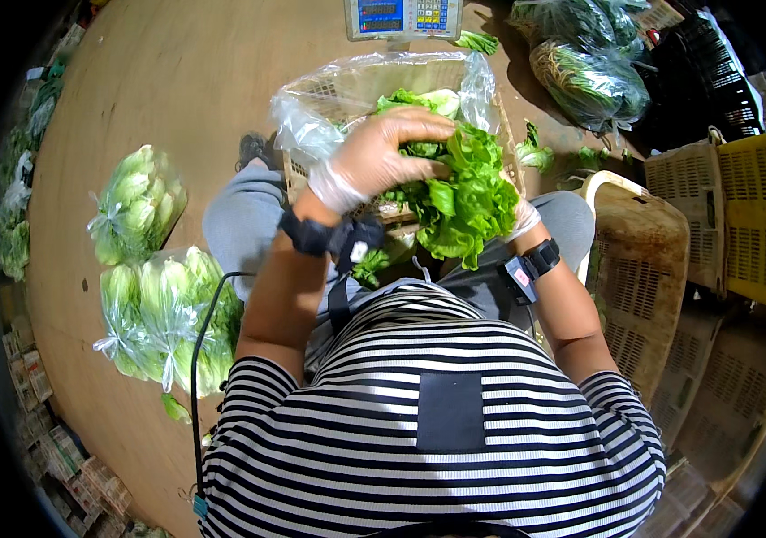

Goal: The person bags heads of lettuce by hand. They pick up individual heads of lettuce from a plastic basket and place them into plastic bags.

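A leafy green lettuce point(468, 202) is held up over my lap, in front of a plastic-lined crate. My right hand point(523, 218), in a clear glove, supports it from the right; the leaves hide most of its fingers. My left hand point(387, 157), gloved too, reaches across the lettuce's left side. Its thumb and fingers are spread apart, with the fingertips at the leaves. Behind them the crate point(298, 175) has a clear plastic bag point(311, 99) draped over its rim. A pale-stemmed green point(437, 100) shows inside the bag.
Bagged lettuces point(138, 204) and more bagged greens point(168, 314) lie on the floor at left. A digital scale point(403, 18) stands beyond the crate. At right are a tan basket point(638, 269), a yellow crate point(759, 215) and bagged greens point(589, 81). Loose leaves point(535, 154) lie nearby.
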The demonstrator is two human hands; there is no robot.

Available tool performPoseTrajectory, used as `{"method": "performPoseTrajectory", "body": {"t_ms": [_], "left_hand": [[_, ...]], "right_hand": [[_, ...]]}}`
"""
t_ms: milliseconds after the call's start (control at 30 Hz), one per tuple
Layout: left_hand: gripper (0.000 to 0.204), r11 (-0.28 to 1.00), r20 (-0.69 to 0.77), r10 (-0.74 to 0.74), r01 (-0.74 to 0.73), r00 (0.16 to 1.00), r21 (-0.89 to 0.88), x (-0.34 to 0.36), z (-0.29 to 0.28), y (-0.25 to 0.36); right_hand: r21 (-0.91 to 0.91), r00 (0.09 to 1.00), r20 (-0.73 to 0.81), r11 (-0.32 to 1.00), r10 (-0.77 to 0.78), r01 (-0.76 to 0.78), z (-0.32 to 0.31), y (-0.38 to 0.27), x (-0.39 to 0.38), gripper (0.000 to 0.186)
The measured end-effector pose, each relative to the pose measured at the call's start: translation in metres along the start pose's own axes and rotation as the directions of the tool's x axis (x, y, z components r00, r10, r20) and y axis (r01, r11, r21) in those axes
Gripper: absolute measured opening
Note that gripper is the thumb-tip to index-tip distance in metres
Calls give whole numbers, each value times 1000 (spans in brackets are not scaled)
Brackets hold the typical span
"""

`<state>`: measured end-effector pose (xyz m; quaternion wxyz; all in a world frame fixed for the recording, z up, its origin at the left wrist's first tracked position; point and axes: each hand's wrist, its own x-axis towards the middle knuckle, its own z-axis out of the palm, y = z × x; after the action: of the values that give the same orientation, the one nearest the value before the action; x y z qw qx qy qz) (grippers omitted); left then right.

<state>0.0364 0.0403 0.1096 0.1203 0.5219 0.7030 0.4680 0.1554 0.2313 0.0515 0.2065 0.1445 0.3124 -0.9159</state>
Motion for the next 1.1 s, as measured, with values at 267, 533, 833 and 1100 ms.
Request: {"method": "performPoseTrajectory", "body": {"t_ms": [267,533,833,1100], "left_hand": [[75,667,-273,-380,57,884,-743,-11,-16,-22],[54,-165,-29,-587,-155,809,-974,-17,36,-51],[86,481,-495,-717,-167,490,-861,8,35,-66],[70,950,-243,-273,300,931,85,1,-63,-103]], "right_hand": [[64,976,188,993,-111,101,-45,5,-1,39],[-451,981,-191,885,32,-116,-1,-69,40,40],[-886,999,-32,463,-30,-14,26,-45,92,74],[-870,996,51,493,74,8,14,-72,103,82]]}}
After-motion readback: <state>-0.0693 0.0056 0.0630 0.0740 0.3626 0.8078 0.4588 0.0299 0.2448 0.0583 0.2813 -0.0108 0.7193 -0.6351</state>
